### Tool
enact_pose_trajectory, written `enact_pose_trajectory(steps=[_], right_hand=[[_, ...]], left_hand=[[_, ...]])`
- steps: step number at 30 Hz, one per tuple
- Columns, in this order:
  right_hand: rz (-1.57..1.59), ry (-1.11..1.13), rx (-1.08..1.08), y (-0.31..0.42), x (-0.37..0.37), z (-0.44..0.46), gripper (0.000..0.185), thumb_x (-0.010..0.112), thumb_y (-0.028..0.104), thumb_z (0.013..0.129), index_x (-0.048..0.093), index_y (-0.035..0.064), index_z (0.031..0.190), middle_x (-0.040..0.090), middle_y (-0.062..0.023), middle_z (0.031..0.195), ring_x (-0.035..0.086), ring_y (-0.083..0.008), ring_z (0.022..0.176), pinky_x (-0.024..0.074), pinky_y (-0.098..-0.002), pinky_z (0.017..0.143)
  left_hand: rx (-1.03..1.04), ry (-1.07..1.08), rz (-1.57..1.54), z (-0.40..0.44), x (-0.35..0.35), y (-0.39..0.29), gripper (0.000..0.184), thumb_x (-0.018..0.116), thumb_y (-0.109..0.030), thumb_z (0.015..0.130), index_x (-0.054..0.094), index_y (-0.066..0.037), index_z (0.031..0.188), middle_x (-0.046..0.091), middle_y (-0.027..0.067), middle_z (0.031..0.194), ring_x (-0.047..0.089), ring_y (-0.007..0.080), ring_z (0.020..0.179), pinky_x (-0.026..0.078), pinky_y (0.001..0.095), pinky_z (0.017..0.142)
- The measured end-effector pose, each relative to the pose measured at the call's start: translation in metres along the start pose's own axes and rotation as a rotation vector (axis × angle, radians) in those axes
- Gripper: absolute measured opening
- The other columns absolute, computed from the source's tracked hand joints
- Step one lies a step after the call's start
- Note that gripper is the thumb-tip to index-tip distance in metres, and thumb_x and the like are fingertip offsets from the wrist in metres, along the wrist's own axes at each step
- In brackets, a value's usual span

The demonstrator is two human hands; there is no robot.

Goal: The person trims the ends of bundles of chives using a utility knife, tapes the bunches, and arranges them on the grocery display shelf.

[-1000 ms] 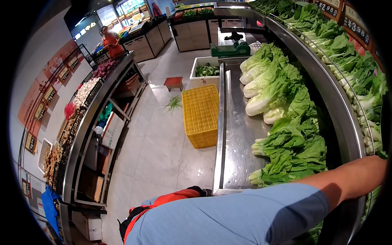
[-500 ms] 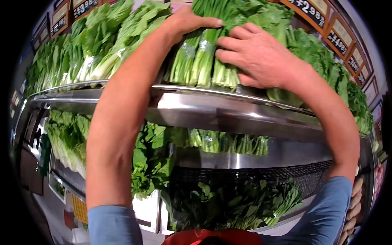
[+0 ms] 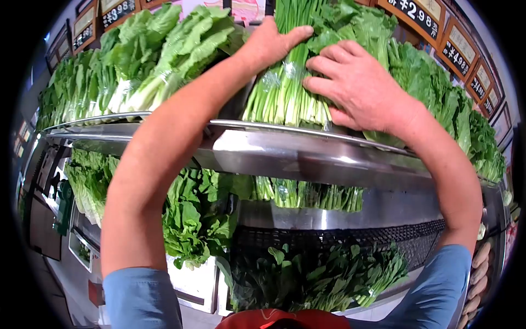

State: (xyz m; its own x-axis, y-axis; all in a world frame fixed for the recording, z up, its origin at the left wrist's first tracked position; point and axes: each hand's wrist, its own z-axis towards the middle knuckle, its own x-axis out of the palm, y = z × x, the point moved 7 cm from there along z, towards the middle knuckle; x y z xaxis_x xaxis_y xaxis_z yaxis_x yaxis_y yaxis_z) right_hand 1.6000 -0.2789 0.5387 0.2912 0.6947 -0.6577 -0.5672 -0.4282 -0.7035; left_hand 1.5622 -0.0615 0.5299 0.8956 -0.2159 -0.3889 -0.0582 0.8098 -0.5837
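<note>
Bunches of thin green stalks (image 3: 287, 101), bound with clear tape, stand pale ends forward on the upper metal shelf; they look like garlic chives or scallions. My left hand (image 3: 274, 44) is around their left side, thumb stretched across the front and fingers hidden behind. From the right, my right hand (image 3: 356, 82) grips the same bunches with bent fingers, its fingertips against the stalks. Between my hands the bunches are pressed close together. Leafy lettuce (image 3: 370, 30) rises behind my right hand.
Wrapped lettuce heads (image 3: 148, 66) line the shelf on the left, more leafy greens (image 3: 427, 77) on the right. A steel shelf edge (image 3: 263, 143) runs below my hands. Dark leafy greens (image 3: 312, 274) lie beneath, by a black mesh (image 3: 339, 236). Price signs (image 3: 413, 13) stand behind.
My left hand has moved right, and the bunches have shifted right with it, now packed tighter. A dark gap has widened on their left. My right hand has moved slightly right and down.
</note>
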Motion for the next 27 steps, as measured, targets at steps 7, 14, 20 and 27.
enact_pose_trajectory(steps=[7, 14, 20, 27], right_hand=[[0.190, -0.114, 0.046, -0.003, -0.017, 0.002, 0.032, 0.067, 0.025, 0.074, 0.065, 0.0071, 0.100, 0.060, -0.0098, 0.104, 0.056, -0.0272, 0.102, 0.0401, -0.0399, 0.098], [0.122, -0.149, -0.010, 0.018, -0.004, 0.024, 0.037, 0.064, 0.034, 0.086, 0.063, 0.0117, 0.115, 0.059, -0.0101, 0.117, 0.054, -0.0252, 0.115, 0.0370, -0.0429, 0.104], [0.119, -0.064, 0.001, 0.016, 0.005, 0.018, 0.045, 0.060, 0.040, 0.091, 0.058, 0.0162, 0.128, 0.056, -0.0083, 0.126, 0.051, -0.0242, 0.122, 0.0416, -0.0398, 0.099], [0.130, -0.100, 0.016, 0.016, 0.008, 0.016, 0.043, 0.061, 0.042, 0.090, 0.061, 0.0164, 0.125, 0.057, -0.0061, 0.124, 0.051, -0.0237, 0.122, 0.0419, -0.0392, 0.099]], left_hand=[[-0.019, -0.156, 0.620, -0.016, -0.019, -0.023, 0.079, 0.033, -0.070, 0.095, 0.062, 0.000, 0.118, 0.063, 0.0330, 0.108, 0.051, 0.0544, 0.107, 0.039, 0.0550, 0.100], [-0.229, 0.036, 0.019, -0.010, -0.015, -0.009, 0.077, 0.027, -0.066, 0.099, 0.059, -0.003, 0.129, 0.064, 0.0196, 0.123, 0.054, 0.0374, 0.121, 0.042, 0.0439, 0.101], [-0.625, 0.173, -0.647, -0.040, -0.006, -0.041, 0.079, 0.009, -0.062, 0.100, 0.054, -0.009, 0.136, 0.064, 0.0139, 0.126, 0.062, 0.0266, 0.115, 0.047, 0.0401, 0.103], [-0.707, 0.369, -0.621, -0.047, 0.007, -0.020, 0.071, 0.028, -0.067, 0.097, 0.058, -0.013, 0.133, 0.061, 0.0129, 0.130, 0.059, 0.0271, 0.116, 0.049, 0.0494, 0.096]])
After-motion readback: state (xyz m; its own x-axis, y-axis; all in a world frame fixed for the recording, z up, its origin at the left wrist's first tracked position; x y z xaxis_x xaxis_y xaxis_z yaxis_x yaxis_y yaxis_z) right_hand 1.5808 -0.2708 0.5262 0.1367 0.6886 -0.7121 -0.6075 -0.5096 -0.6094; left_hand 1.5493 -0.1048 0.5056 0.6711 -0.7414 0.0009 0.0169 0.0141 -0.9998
